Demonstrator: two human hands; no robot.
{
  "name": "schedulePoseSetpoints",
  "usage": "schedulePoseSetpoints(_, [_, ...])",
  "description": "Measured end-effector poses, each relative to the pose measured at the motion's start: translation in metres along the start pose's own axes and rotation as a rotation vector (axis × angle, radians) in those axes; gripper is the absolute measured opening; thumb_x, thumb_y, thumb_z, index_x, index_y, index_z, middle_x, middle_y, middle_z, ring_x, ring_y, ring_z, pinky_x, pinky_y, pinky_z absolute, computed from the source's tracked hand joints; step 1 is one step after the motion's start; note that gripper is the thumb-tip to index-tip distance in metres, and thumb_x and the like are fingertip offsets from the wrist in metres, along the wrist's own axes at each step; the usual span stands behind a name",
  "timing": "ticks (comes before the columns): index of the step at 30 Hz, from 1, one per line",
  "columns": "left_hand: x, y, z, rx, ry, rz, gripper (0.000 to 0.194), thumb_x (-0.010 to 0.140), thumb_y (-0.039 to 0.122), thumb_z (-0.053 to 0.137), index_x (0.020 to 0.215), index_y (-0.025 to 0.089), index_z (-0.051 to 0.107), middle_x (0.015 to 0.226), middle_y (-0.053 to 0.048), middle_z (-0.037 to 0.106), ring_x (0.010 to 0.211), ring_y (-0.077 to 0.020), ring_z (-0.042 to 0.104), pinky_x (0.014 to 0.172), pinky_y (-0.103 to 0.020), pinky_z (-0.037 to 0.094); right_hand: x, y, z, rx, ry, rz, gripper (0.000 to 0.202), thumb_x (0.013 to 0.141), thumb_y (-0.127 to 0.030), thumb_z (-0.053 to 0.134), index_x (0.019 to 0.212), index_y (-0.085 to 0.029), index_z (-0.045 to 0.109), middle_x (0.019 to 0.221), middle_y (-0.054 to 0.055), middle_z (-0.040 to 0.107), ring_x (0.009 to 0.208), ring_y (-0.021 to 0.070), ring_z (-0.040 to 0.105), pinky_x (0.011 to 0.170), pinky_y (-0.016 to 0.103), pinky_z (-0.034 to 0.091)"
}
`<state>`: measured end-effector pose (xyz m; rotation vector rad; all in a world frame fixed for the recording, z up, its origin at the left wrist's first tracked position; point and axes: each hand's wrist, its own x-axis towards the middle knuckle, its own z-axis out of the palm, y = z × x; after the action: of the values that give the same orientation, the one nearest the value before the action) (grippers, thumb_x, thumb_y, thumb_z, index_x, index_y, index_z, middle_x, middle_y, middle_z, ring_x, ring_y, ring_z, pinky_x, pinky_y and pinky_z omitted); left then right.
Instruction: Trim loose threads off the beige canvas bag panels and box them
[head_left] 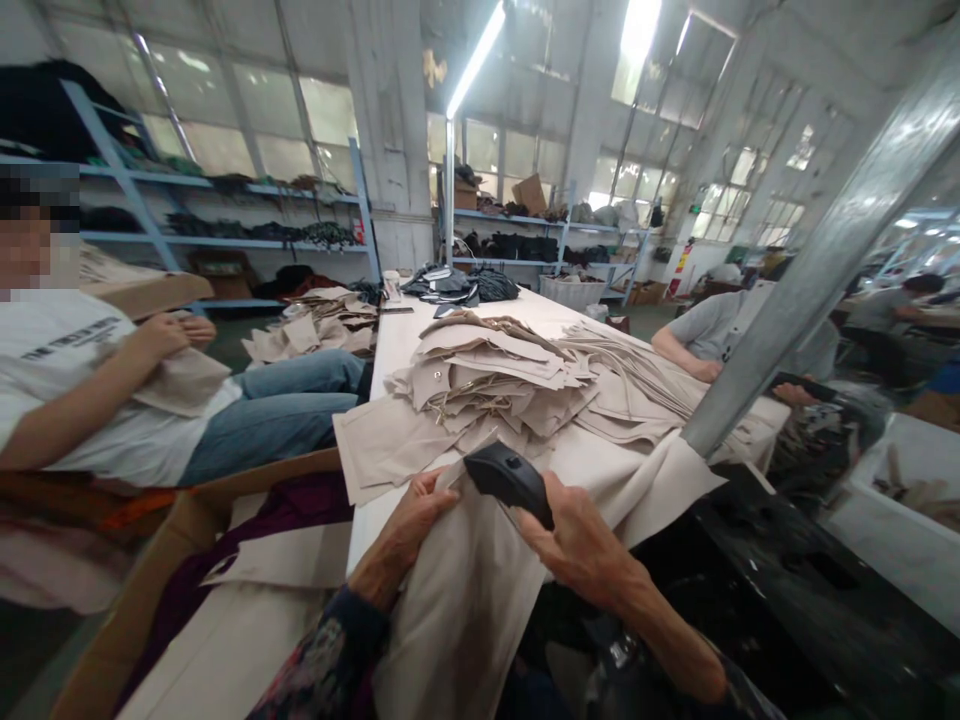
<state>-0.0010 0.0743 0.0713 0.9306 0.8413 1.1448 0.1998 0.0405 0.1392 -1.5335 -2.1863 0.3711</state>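
At near table edge: beige fabric piece [465, 580] draped toward wearer. Left hand [405, 525] pinches its upper edge, fingers closed on cloth. Right hand [581, 545] wraps black handheld tool [510, 480], nose pressed on same piece. Beyond: heap of beige cut pieces [495, 385] on white table [390, 340]. Left: seated person [97, 380] handling beige piece. Right: metal post [810, 260].

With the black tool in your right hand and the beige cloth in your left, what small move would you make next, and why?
Probably bring the black tool down onto the beige cloth: the right hand holds it just above the edge that the left hand pinches taut.
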Motion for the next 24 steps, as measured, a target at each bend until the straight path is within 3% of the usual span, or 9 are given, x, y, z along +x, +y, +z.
schedulePoseSetpoints(5, [0.002,-0.006,0.001,-0.003,-0.035,0.020,0.034,0.060,0.018,0.064,0.093,0.013,0.067,0.064,-0.002,0.068,0.051,-0.0141,0.058,0.049,-0.022,0.042,-0.006,0.001,0.000,0.055,-0.041,0.002,0.020,0.085,-0.031,0.045,0.093,-0.013,0.049,0.071,0.007,0.059,0.063,0.0170,0.054,0.056,0.025,0.034])
schedulePoseSetpoints(10, [0.000,-0.003,0.003,0.052,-0.073,-0.003,0.032,0.062,0.019,0.064,0.093,0.013,0.067,0.066,-0.002,0.068,0.055,-0.0147,0.060,0.051,-0.021,0.042,-0.001,0.004,-0.006,-0.020,-0.047,-0.051,0.019,0.084,-0.031,0.046,0.092,-0.013,0.050,0.074,0.008,0.060,0.069,0.0192,0.057,0.061,0.026,0.035])
schedulePoseSetpoints(18, [0.002,-0.001,-0.010,-0.047,0.004,-0.050,0.039,0.057,0.019,0.068,0.096,0.012,0.066,0.065,-0.003,0.068,0.050,-0.0130,0.059,0.049,-0.021,0.044,-0.012,0.016,-0.005,-0.143,-0.136,-0.092,0.018,0.084,-0.030,0.048,0.091,-0.013,0.050,0.075,0.010,0.063,0.070,0.0209,0.059,0.061,0.027,0.036])
schedulePoseSetpoints(24, [0.006,-0.004,-0.017,-0.069,0.012,-0.059,0.037,0.057,0.016,0.068,0.094,0.012,0.067,0.063,-0.002,0.067,0.050,-0.0125,0.058,0.048,-0.020,0.043,-0.023,0.013,-0.010,-0.131,-0.116,-0.012,0.015,0.085,-0.028,0.045,0.089,-0.014,0.050,0.077,0.010,0.063,0.071,0.0208,0.060,0.062,0.027,0.036])
